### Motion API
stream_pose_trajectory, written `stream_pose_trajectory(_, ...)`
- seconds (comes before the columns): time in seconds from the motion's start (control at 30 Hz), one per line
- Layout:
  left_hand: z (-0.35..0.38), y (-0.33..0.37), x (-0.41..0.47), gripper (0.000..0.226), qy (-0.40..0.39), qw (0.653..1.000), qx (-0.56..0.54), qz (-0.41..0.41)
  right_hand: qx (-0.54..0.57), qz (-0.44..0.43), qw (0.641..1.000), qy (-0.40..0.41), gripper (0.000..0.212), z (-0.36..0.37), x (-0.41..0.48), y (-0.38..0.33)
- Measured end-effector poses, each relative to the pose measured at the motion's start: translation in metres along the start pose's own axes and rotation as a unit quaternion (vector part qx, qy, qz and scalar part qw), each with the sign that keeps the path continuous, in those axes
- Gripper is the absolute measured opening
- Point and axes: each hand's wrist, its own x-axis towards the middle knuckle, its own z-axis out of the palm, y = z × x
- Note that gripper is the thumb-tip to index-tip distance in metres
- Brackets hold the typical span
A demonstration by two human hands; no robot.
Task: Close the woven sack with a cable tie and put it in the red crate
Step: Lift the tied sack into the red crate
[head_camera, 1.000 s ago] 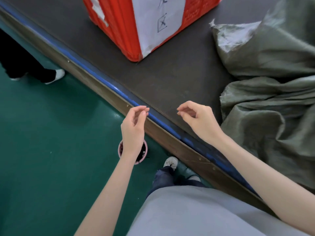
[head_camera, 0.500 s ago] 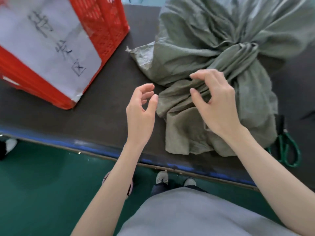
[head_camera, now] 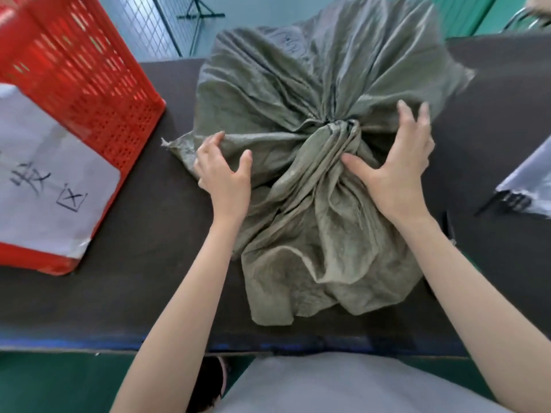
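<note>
Dark table, both hands flat on cinched sack

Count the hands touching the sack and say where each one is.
2. The left hand rests on the sack at its left side; the right hand presses beside the gathered neck. None looks hidden.

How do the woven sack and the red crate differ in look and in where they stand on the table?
The woven sack is soft, wrinkled olive-green cloth, gathered at a neck; the red crate is stiff plastic with perforated walls. The crate carries a white paper sheet with handwritten marks; the sack carries none. Both hands, left hand and right hand, rest on the sack; neither touches the crate, which stands to its left. Both sit on the dark table.
</note>
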Motion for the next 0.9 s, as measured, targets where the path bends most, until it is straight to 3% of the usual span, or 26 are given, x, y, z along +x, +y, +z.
stream_pose_trajectory(0.17,0.018,-0.001,0.03,0.067,0.018,0.997,0.036,-0.06,0.046,0.079,0.996,0.014,0.131,0.0,0.026,0.009)
stream_pose_trajectory(0.3,0.021,-0.007,0.034,0.082,0.016,0.997,-0.015,-0.07,0.193,0.1,0.976,-0.006,0.142,0.009,0.038,0.027)
stream_pose_trajectory(0.37,0.014,-0.015,0.039,0.084,0.012,0.995,-0.05,-0.088,0.233,0.094,0.968,-0.001,0.141,0.014,0.037,0.034)
stream_pose_trajectory(0.47,-0.001,-0.025,0.054,0.077,-0.021,0.978,-0.11,-0.176,0.269,0.118,0.956,0.016,0.135,0.019,0.039,0.041)
stream_pose_trajectory(0.63,-0.01,-0.019,0.055,0.04,-0.109,0.935,-0.231,-0.245,0.322,0.166,0.932,-0.011,0.129,0.021,0.043,0.045)
stream_pose_trajectory(0.9,-0.023,-0.018,0.013,0.033,-0.123,0.898,-0.327,-0.269,0.347,0.174,0.921,-0.015,0.12,0.015,0.027,0.049)
